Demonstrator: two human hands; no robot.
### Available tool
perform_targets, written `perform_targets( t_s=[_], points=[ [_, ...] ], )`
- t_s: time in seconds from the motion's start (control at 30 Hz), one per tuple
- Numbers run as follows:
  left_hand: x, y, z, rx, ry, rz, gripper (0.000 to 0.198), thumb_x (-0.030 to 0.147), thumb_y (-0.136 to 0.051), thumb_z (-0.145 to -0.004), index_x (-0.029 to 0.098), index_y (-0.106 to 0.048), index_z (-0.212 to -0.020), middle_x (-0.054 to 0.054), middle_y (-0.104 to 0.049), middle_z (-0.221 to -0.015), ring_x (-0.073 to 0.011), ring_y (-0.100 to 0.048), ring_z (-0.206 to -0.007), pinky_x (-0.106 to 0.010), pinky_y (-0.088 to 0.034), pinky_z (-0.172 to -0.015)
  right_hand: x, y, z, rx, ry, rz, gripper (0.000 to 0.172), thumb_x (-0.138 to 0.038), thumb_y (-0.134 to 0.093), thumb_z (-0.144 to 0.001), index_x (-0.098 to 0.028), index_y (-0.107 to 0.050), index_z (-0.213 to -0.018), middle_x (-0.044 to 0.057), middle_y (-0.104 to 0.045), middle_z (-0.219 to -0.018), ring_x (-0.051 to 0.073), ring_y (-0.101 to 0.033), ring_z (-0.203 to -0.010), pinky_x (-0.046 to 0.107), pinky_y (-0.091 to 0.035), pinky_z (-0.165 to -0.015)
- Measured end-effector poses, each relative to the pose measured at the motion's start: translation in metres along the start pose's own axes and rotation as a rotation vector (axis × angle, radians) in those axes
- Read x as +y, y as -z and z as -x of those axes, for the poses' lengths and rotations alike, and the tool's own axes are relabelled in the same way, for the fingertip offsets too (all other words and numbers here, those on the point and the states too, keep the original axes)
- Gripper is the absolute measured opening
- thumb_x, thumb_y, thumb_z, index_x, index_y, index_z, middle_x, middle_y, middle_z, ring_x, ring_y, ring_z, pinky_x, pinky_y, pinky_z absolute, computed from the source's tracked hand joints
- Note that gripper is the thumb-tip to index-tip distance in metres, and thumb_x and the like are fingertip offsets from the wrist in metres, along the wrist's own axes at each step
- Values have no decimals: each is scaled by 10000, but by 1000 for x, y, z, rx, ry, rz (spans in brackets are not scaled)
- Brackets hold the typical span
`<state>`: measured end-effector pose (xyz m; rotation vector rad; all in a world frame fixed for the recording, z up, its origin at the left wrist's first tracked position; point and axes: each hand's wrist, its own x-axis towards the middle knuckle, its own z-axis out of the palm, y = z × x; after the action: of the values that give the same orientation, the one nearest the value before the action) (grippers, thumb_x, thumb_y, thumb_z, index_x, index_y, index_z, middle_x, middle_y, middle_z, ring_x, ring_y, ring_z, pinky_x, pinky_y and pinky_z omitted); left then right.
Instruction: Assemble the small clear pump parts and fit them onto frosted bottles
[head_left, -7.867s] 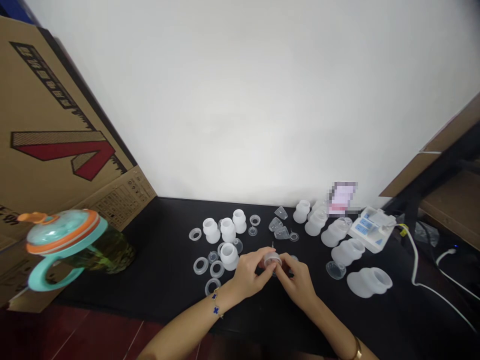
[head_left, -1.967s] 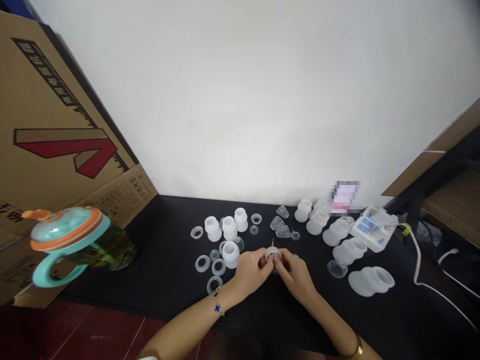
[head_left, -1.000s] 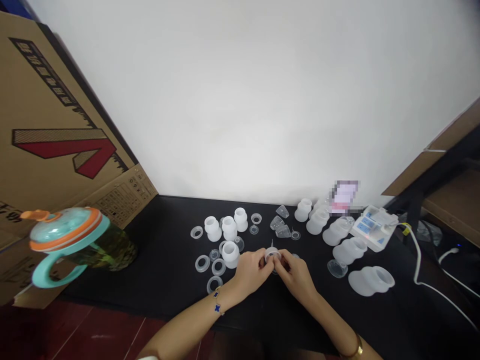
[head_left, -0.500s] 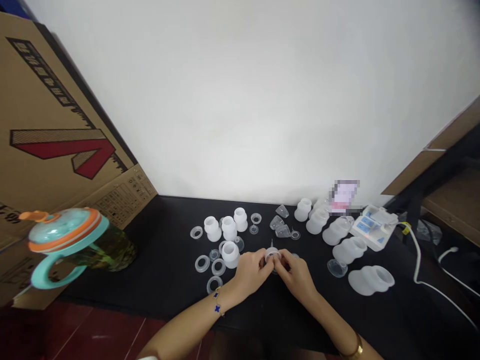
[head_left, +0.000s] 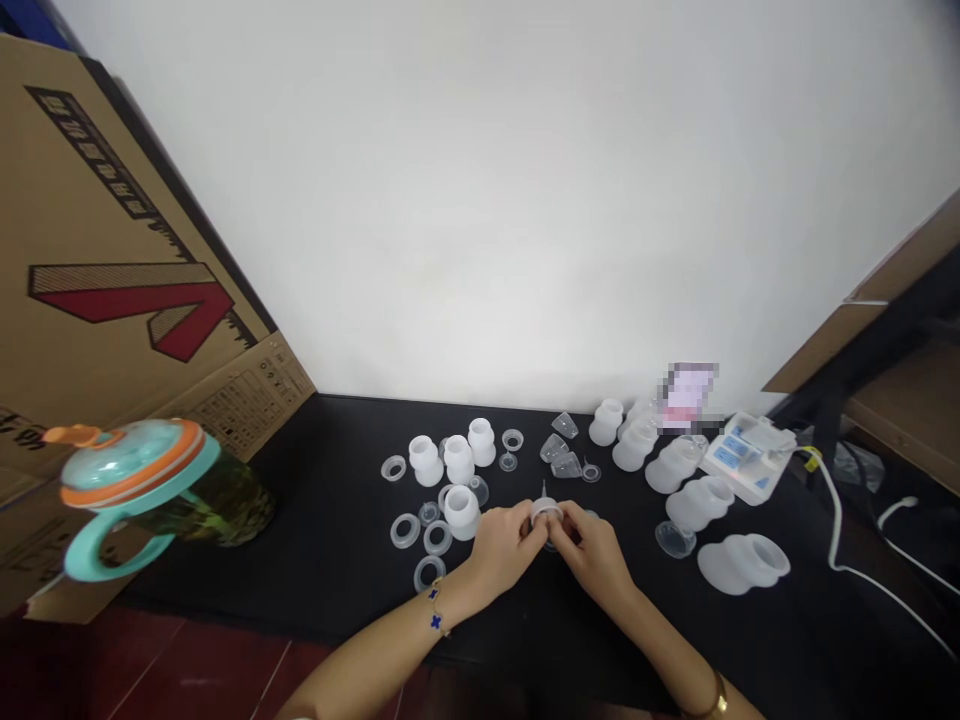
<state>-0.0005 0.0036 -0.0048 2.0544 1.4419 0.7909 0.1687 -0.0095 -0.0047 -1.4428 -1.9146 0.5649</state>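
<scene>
Over the black table, my left hand (head_left: 512, 537) and my right hand (head_left: 587, 543) meet at a white bottle collar ring (head_left: 546, 507). Both pinch its near side, thumbs and fingertips pressed together. From its far side a thin translucent spike (head_left: 544, 488) points up; whether it belongs to a part seated in the ring I cannot tell. Left of my left hand stands a small white bottle (head_left: 461, 512) with an open neck. Loose rings, one of them a translucent ring (head_left: 438, 538), lie around it. Just past my right fingers a clear part is mostly hidden.
Clear caps (head_left: 566, 466) lie beyond my hands. Several white bottles stand at back left; more, including a tipped bottle (head_left: 742, 563), are on the right beside a white box (head_left: 748, 455) with a cable (head_left: 834, 500). A tea jug (head_left: 165, 490) and cardboard box (head_left: 112, 230) stand left.
The view has tilted very slightly, so everything sits a little lower. Both hands keep their pinch on the collar ring, with hardly any visible movement.
</scene>
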Motion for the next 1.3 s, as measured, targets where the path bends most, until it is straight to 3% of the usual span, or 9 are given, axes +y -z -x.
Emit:
perform_targets(
  t_s=[0.93, 1.3],
  points=[
    [0, 0, 0, 5, -9, -14, 331, 311, -512, -952, 211, -507, -636, 44, -500, -510, -131, -477, -476, -279, -239, -523, 1, -2, 1, 1, -11, 8, 354, -425, -437, -997, -224, -525, -720, -40, -517, -560, 129, -510, -486, 236, -309, -503],
    [3, 4, -1, 21, -8, -9, 324, 316, -539, -902, 216, -439, -611, 41, -478, -508, -123, -450, -480, -271, -261, -531, -6, 3, 2, -41, 6, -23, 298, -384, -436, -1010, -215, -642, -877, -6, -633, -636, 155, -579, -527, 244, -359, -514]
  ],
)
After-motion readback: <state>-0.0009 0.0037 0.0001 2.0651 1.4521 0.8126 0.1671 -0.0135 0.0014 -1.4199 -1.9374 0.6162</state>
